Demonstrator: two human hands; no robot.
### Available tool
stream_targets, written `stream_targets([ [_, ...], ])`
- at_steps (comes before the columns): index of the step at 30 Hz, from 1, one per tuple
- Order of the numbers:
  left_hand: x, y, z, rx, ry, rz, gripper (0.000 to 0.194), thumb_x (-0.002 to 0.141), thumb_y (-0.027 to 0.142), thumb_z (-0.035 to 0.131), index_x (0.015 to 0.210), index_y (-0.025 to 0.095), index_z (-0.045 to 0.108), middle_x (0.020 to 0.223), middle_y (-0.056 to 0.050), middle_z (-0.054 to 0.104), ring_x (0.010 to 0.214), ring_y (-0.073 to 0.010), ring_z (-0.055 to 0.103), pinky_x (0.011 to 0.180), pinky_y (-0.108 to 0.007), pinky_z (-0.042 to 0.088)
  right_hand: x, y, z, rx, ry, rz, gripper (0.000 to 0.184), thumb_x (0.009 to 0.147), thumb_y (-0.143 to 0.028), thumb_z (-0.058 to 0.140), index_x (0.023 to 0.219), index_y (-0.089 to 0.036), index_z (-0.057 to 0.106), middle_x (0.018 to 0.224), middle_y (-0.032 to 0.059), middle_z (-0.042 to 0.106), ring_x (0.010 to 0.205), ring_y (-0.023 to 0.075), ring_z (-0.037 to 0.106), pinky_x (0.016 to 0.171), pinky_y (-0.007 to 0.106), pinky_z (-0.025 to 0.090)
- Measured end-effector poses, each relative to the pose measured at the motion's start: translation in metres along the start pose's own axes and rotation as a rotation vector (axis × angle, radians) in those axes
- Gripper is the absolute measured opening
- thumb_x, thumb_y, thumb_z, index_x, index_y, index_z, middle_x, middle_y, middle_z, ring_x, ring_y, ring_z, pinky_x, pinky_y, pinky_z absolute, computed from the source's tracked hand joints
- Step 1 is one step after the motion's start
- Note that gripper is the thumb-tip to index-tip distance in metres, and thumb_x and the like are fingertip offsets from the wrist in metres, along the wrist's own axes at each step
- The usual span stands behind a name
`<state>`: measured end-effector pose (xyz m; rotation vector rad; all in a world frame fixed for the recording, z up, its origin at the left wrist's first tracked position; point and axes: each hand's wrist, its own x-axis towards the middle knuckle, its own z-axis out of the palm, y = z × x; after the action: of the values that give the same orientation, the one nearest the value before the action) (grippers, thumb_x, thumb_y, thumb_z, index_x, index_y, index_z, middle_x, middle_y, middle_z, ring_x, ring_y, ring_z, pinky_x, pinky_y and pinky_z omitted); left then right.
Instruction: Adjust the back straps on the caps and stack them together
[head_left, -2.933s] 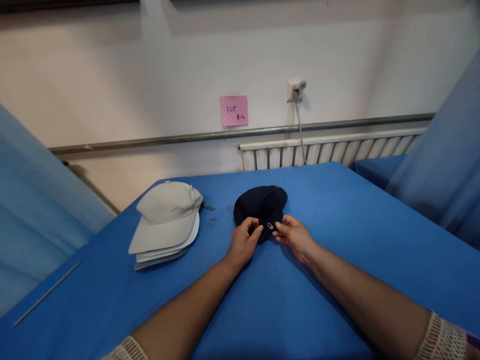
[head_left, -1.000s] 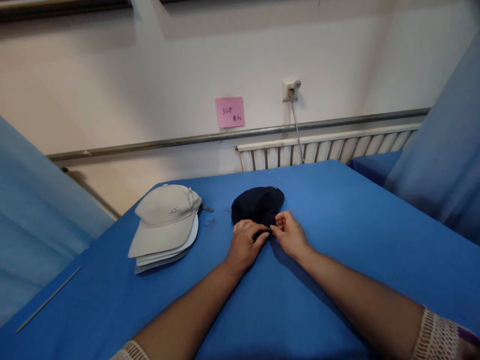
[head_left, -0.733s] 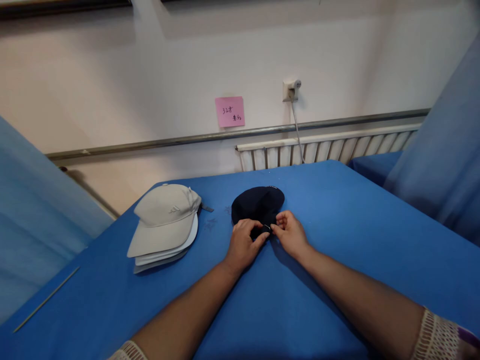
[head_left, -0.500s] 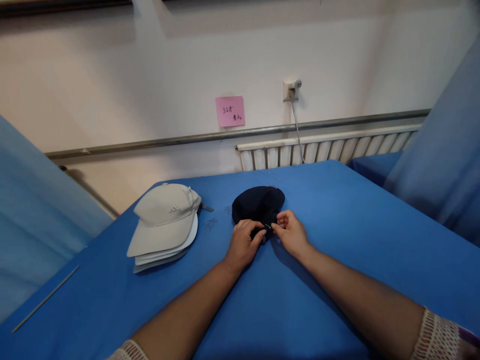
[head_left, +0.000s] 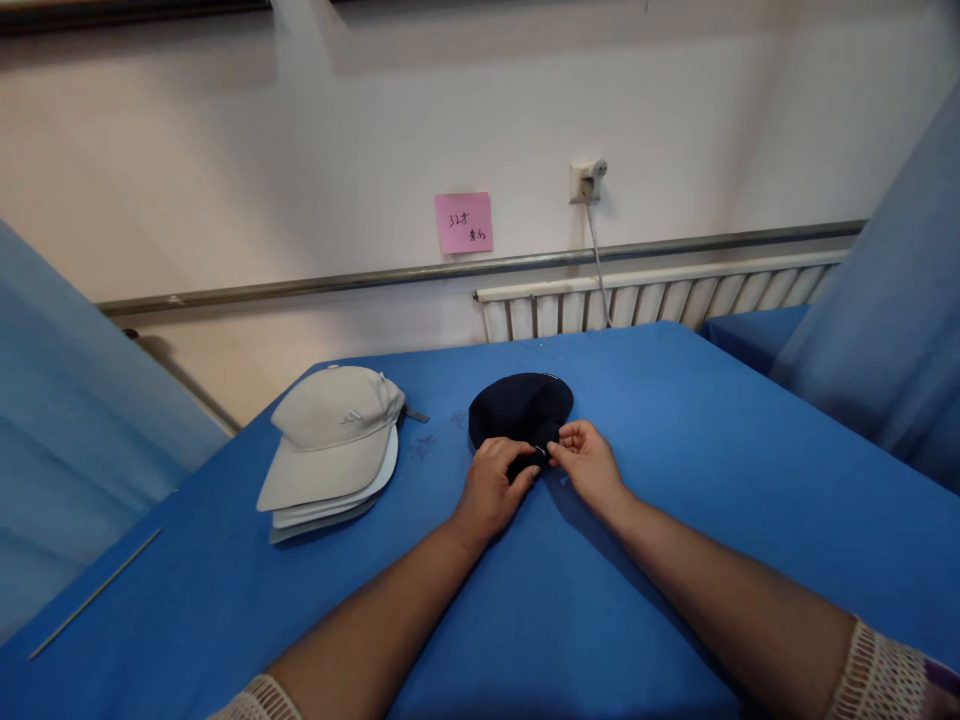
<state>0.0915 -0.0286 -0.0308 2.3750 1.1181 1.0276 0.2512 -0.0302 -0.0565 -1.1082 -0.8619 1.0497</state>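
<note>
A dark navy cap [head_left: 517, 405] lies on the blue-covered table, its strap side toward me. My left hand [head_left: 495, 485] is closed on the near edge of the cap, thumb and forefinger pinching at the strap. A small metal buckle [head_left: 539, 452] glints between my fingertips. From the other side my right hand [head_left: 589, 462] pinches the cap's strap beside the buckle with thumb and forefinger. The strap's end is mostly hidden by my fingers. To the left sits a stack of caps, a beige cap [head_left: 337, 430] on top with paler and grey brims below it.
The blue cloth [head_left: 675, 600] covers the table. A thin stick [head_left: 96, 594] lies at the left edge. Blue curtains [head_left: 67, 430] hang on both sides. Behind are a metal rail [head_left: 337, 283], a white radiator [head_left: 660, 295], a plugged-in socket [head_left: 585, 183] and a pink note [head_left: 463, 223].
Earlier the buckle showed openly between my hands; since then my left hand has closed over the strap, partly covering it. In the last second my fingers shift only slightly; the view moves a little.
</note>
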Motion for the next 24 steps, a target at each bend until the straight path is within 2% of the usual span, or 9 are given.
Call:
stream_targets([
  [6, 0.000, 0.002, 0.000, 0.035, -0.045, 0.041, 0.015, 0.086, 0.025, 0.059, 0.099, 0.022, 0.066, 0.098, -0.005, 0.067, 0.097, -0.0211, 0.056, 0.091, -0.039, 0.043, -0.002, -0.003, 0.000, 0.008, -0.003, -0.008, 0.031, 0.060, -0.033, 0.069, 0.081, -0.023, 0.048, 0.064, -0.0060, 0.052, 0.057, 0.0116, 0.054, 0.058, 0.027, 0.048],
  [10, 0.001, 0.001, 0.001, 0.042, -0.017, 0.048, 0.015, 0.088, 0.025, 0.057, 0.099, 0.022, 0.066, 0.098, -0.005, 0.067, 0.098, -0.0208, 0.056, 0.092, -0.038, 0.043, -0.003, -0.005, 0.001, 0.007, -0.023, 0.012, 0.031, 0.059, -0.032, 0.069, 0.080, -0.022, 0.048, 0.061, -0.0066, 0.052, 0.055, 0.0105, 0.053, 0.056, 0.026, 0.047],
  [16, 0.001, 0.001, -0.001, 0.015, 0.018, -0.020, 0.011, 0.085, 0.026, 0.060, 0.094, 0.021, 0.064, 0.094, -0.004, 0.066, 0.094, -0.0197, 0.057, 0.085, -0.036, 0.046, -0.005, -0.009, 0.001, 0.034, -0.034, 0.035, 0.033, 0.059, -0.034, 0.073, 0.078, -0.022, 0.049, 0.059, -0.0066, 0.055, 0.053, 0.0106, 0.054, 0.055, 0.026, 0.045],
  [24, 0.000, 0.000, 0.000, 0.002, -0.003, 0.031, 0.014, 0.085, 0.023, 0.061, 0.098, 0.021, 0.063, 0.097, -0.003, 0.067, 0.096, -0.0197, 0.057, 0.088, -0.037, 0.046, -0.007, -0.017, 0.001, 0.129, -0.014, 0.081, 0.037, 0.057, -0.034, 0.078, 0.078, -0.020, 0.051, 0.056, -0.0055, 0.058, 0.049, 0.0110, 0.056, 0.053, 0.025, 0.043],
])
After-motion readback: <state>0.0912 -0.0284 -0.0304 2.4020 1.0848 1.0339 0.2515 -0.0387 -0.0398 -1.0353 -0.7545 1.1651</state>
